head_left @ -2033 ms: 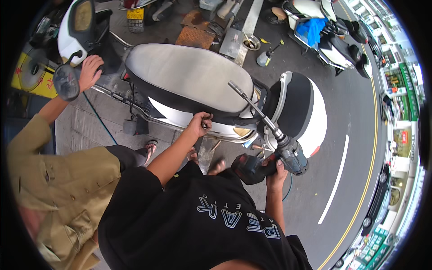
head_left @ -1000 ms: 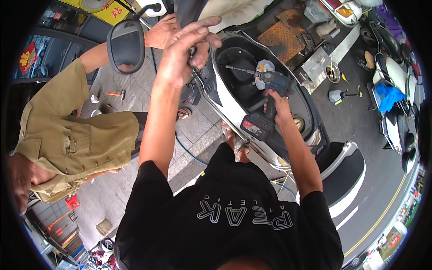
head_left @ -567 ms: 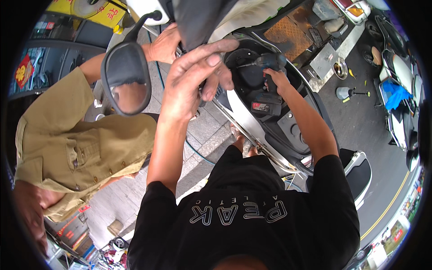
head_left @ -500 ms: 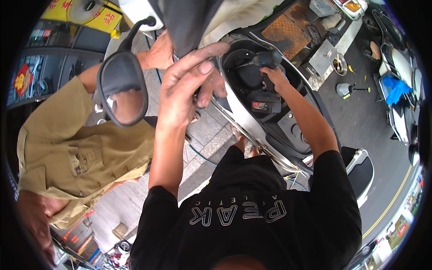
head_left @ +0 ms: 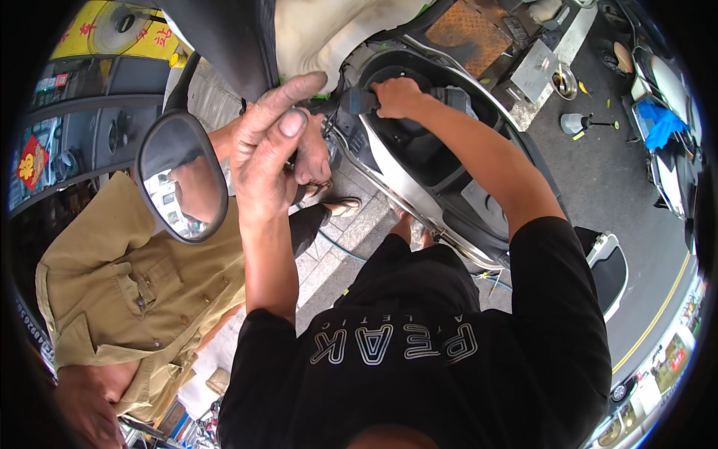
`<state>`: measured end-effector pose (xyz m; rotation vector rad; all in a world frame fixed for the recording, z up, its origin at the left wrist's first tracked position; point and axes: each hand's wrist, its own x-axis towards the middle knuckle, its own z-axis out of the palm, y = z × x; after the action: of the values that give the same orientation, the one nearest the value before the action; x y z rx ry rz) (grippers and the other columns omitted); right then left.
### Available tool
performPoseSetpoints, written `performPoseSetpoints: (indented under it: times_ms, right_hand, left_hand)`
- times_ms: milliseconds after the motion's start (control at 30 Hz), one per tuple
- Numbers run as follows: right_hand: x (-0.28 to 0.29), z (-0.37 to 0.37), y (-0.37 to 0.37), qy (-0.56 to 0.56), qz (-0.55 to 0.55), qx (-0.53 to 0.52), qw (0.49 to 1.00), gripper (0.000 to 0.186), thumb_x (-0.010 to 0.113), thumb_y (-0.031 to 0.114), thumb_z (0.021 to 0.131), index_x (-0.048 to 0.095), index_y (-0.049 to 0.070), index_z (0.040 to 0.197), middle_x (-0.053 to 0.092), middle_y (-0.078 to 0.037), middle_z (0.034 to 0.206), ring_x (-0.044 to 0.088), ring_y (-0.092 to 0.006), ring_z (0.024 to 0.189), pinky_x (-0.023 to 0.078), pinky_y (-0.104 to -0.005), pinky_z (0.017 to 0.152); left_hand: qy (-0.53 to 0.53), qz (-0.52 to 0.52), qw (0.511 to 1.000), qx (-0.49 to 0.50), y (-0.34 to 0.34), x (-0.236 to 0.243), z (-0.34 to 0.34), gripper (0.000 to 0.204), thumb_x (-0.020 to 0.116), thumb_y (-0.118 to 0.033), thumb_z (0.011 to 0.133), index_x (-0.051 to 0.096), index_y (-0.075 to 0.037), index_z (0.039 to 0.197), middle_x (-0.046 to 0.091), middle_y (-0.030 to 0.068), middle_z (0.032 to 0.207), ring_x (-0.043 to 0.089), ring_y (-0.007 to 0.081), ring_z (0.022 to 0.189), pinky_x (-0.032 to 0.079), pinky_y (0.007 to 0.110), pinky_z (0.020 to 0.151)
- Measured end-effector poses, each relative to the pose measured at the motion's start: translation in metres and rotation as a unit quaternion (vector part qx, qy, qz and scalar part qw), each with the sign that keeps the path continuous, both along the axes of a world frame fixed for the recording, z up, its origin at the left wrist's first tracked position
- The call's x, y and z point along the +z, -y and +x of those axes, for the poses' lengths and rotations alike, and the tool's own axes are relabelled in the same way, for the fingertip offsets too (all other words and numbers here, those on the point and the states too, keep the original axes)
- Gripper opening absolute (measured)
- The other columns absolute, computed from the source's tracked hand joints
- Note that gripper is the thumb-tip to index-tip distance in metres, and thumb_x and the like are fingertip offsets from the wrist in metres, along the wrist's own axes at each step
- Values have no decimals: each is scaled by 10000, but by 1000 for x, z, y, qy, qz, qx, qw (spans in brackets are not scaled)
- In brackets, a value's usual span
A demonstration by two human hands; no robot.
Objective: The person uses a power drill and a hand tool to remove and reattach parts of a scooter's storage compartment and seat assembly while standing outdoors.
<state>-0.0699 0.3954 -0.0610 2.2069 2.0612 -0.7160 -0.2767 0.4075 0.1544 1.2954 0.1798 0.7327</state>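
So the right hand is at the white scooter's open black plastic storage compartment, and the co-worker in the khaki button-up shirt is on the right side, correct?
Not quite: the co-worker in the khaki button-up shirt is on the left side, as the head view shows. The right hand is indeed at the white scooter's open black plastic storage compartment.

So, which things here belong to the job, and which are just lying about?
Seemingly part of the job:
scooter, with its seat raised
drill, mostly hidden, in the right hand

Apparently just lying about:
bottle on the asphalt
bowl
rusty plate
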Motion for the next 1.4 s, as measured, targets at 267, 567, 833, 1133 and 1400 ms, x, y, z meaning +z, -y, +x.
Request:
performPoseSetpoints:
  times_ms: [267,567,833,1133,1400]
  right_hand:
    - [-6,15,-24,-76,-21,-132,988,559,634,298,746,508,92,1250,628,-195,1066,602,-331,1011,488,-411,855]
    - [18,-1,-28,-70,-27,-174,982,543,637,288,733,522,75,1219,634,-191,1052,611,-314,1000,504,-401,821]
    - [30,-5,-8,-128,-54,-214,967,535,638,278,736,514,52,1206,660,-180,896,653,-294,853,518,-390,760]
    - [-9,26,34,-550,-60,-432,712,234,660,146,757,589,-30,892,605,-142,676,582,-209,552,459,-341,436]
    - [-21,12,132,-717,2,-533,449,179,632,141,801,544,11,888,625,-153,810,556,-186,547,478,-323,462]
  left_hand:
    - [14,-128,991,40,-45,5,-11,351,467,-106,915,494,84,1209,487,66,579,375,80,385,529,321,795]
    - [-70,-41,995,59,-62,16,-20,398,418,-125,929,418,62,1281,449,30,595,398,82,388,488,487,878]
    - [-94,11,991,91,-57,11,-18,508,496,-126,889,338,44,1341,542,95,736,415,78,415,484,436,896]
    - [-121,-48,987,92,-39,-10,-21,554,502,-135,888,287,73,1355,576,126,815,383,76,399,463,307,882]
    - [-170,-162,965,120,-15,-60,-31,401,545,-195,887,484,-2,1233,558,53,823,366,59,431,318,200,410]
